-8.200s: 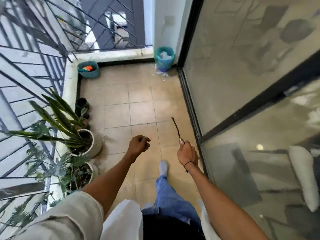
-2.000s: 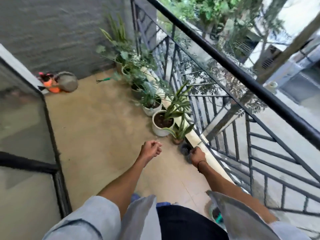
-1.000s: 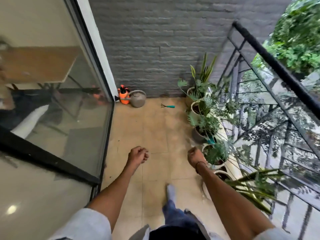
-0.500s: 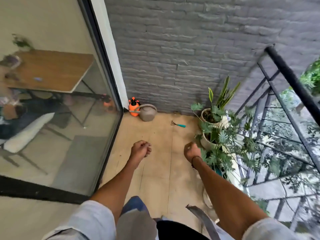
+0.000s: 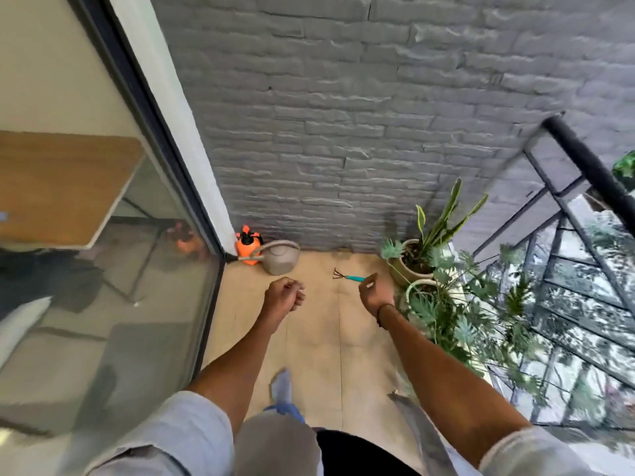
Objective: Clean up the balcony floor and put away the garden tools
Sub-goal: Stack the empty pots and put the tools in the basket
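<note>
Walking toward the far end of the balcony, the person carries both hands in front of the body, and neither holds anything. The right hand (image 5: 375, 293) has loosely curled fingers with the thumb near the fingertips, a relaxed and empty hand. The left hand (image 5: 283, 298) is also loosely curled and empty, well apart from the right one.

Just beyond the right hand, a little ahead of its knuckles, the small hand rake (image 5: 347, 276) lies flat on the tiled floor (image 5: 316, 338). Its teal handle points toward the right hand and its dark prongs point away to the left. The hand partly covers the end of the handle in the view, but I judge it is not touching; the tool is further ahead on the floor.

Ahead of the left hand, against the grey brick wall (image 5: 343, 132), stand a grey watering can (image 5: 280, 257) and an orange sprayer (image 5: 248, 247), touching or almost touching each other. To the right of the right hand are the potted plants (image 5: 433, 255) along the railing (image 5: 584, 166).

The step in hand seems to be fetching the rake. To do it well, the person should come closer, bend down, and take it by the teal handle, away from the prongs. The leaves beside it are near, so the arm should stay on the floor side.
</note>
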